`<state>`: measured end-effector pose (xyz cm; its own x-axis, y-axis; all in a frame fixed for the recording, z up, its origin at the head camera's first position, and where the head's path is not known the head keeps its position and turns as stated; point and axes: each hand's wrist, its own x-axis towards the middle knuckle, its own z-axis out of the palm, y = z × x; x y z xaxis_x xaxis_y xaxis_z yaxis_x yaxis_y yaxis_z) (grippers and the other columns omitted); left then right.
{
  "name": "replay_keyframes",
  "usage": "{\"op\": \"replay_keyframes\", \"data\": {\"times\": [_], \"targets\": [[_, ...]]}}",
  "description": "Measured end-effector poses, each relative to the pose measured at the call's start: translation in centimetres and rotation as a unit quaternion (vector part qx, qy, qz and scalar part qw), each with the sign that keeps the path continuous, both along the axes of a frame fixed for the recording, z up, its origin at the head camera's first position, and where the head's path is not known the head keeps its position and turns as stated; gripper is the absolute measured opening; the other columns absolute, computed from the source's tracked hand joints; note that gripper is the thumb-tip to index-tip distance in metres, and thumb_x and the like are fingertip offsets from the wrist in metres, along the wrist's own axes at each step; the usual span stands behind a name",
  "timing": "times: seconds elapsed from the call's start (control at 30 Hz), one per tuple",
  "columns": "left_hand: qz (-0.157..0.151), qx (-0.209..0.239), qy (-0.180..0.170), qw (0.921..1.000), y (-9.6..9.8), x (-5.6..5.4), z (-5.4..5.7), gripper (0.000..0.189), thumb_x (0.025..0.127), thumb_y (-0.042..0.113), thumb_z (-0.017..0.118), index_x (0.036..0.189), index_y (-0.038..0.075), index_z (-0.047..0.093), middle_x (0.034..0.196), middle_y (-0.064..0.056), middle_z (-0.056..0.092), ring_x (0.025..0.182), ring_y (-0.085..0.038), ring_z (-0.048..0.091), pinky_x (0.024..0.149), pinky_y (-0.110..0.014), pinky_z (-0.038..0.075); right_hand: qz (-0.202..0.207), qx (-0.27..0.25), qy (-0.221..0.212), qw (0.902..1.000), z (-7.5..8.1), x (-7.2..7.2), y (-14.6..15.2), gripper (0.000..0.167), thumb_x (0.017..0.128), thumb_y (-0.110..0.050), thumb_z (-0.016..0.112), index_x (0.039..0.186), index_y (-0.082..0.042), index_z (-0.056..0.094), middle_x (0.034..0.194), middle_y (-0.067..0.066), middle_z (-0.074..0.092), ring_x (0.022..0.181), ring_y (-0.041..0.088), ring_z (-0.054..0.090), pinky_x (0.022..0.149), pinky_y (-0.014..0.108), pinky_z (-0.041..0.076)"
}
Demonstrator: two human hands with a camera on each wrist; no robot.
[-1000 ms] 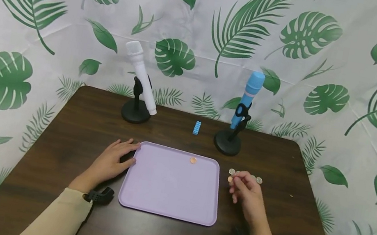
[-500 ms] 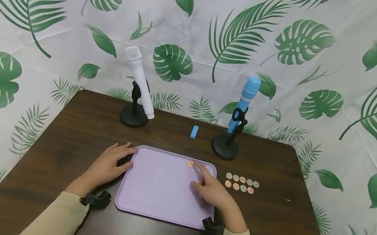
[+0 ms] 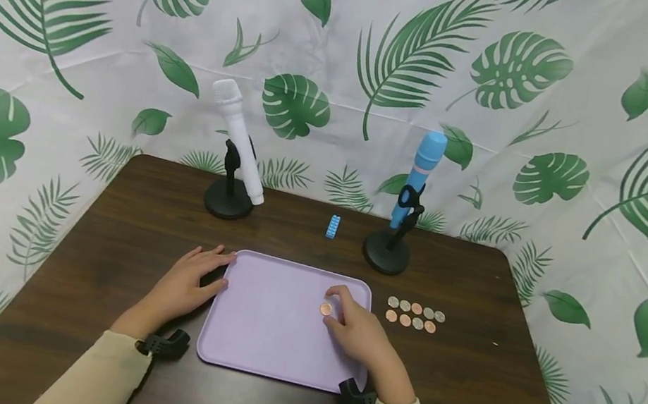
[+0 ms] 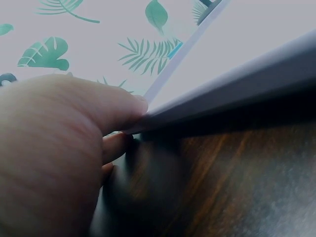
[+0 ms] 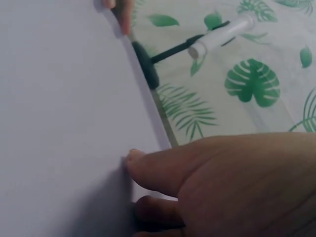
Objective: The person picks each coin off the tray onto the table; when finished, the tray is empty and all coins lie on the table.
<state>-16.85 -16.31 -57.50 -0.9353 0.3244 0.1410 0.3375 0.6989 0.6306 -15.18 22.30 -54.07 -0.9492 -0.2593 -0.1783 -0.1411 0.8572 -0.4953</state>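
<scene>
A flat lilac tray (image 3: 267,350) lies on the dark wooden table. My left hand (image 3: 179,296) rests at its left edge, fingers extended, the thumb against the rim in the left wrist view. Over the tray's right side is my right hand (image 3: 363,333). A copper coin (image 3: 326,309) lies on the tray between its index finger and thumb; the index fingertip is apart from the coin, and the thumb is close to its near edge. In the right wrist view the coin is out of sight, and the thumb (image 5: 153,170) is low over the tray.
Several copper and silver coins (image 3: 416,308) lie in two rows right of the tray. Behind it stand a white microphone (image 3: 241,138) and a blue microphone (image 3: 418,175) on black stands, with a small blue ridged piece (image 3: 333,226) between them. A leaf-print cloth (image 3: 326,38) hangs behind.
My right hand has come from the coin rows onto the tray. The coin on the tray has shifted from near the far rim toward me. My left hand stays at the tray's edge.
</scene>
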Motion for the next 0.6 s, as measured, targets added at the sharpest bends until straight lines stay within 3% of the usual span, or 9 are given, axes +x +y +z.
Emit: {"op": "replay_keyframes", "data": {"times": [0.27,0.5,0.6], "targets": [[0.002,0.004,-0.007,1.0,0.02,0.25,-0.12,0.062,0.104,0.029,0.074,0.162,0.017,0.055,0.166,-0.01,0.055,0.163,-0.036,0.04,0.137,-0.066,0.016,-0.014,0.003,0.012,0.9998,-0.49,-0.03,0.07,0.02,0.104,-0.032,0.075,0.12,-0.032,0.063,0.076,-0.003,0.057,0.063,0.017,0.053,0.057,0.033,0.04],[0.003,0.003,-0.007,1.0,0.08,0.18,0.08,0.061,0.104,0.028,0.074,0.161,0.017,0.056,0.167,-0.009,0.055,0.163,-0.036,0.04,0.137,-0.065,0.015,-0.03,-0.034,0.007,0.9989,-0.79,-0.05,0.4,0.019,0.1,-0.032,0.08,0.104,-0.022,0.065,0.079,-0.006,0.059,0.068,0.012,0.054,0.06,0.028,0.043],[0.003,0.004,-0.006,1.0,0.04,0.13,0.25,0.06,0.105,0.028,0.073,0.161,0.017,0.056,0.167,-0.008,0.055,0.163,-0.036,0.04,0.137,-0.065,0.015,-0.018,-0.053,0.007,0.9984,-0.6,-0.14,0.56,0.019,0.099,-0.028,0.08,0.095,-0.021,0.063,0.081,-0.005,0.058,0.07,0.012,0.054,0.061,0.028,0.043]]}}
